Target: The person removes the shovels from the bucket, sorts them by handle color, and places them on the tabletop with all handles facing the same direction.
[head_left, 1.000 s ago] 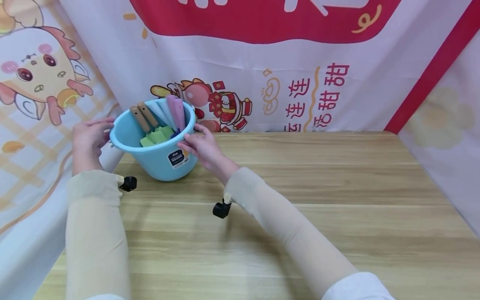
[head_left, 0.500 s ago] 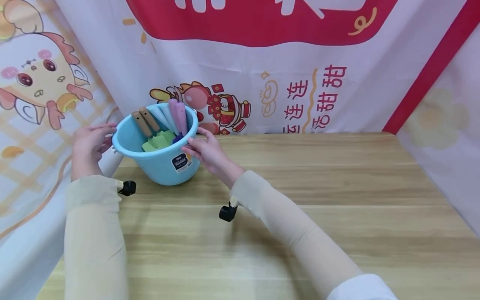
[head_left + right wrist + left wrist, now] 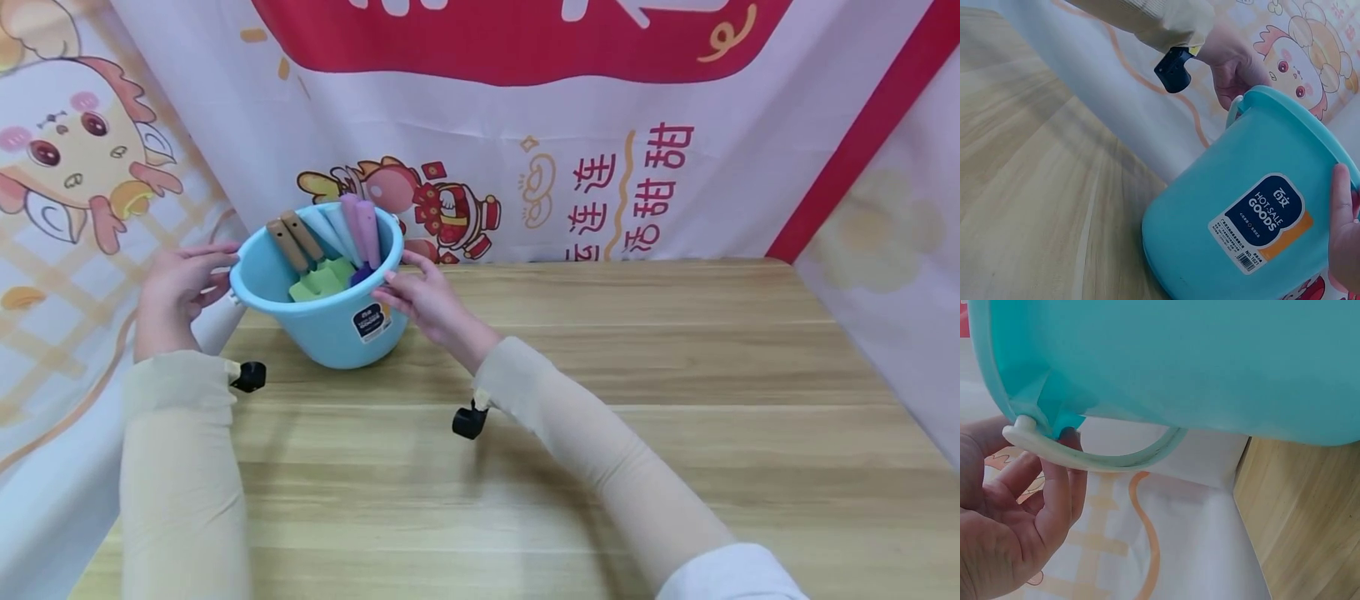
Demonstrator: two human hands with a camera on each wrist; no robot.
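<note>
At the far left, my left hand (image 3: pixel 183 279) is narrow, with fingers (image 3: pixel 1055 500) bent, and it holds the edge of the blue bucket (image 3: pixel 322 325) near the place where the pale carrying handle (image 3: pixel 1110 462) is joined. My left forearm (image 3: pixel 183 475), in a beige sleeve, goes almost straight forward. The bucket is between my two hands, at the back left part of the counter (image 3: pixel 637 467); I cannot tell if all its base touches the wood. Inside it lean, from left to right, two brown handles (image 3: pixel 288 242) with green blades (image 3: pixel 322 282) below, then light blue handles (image 3: pixel 333 229), then pink-purple handles (image 3: pixel 367 233). On the right side, my right hand (image 3: pixel 435 304) is also narrow and grips the bucket at its rim, its thumb (image 3: pixel 1340 194) lying against the outside wall. My right forearm (image 3: pixel 600 450) comes slanting across the counter, from the near right toward the bucket.
</note>
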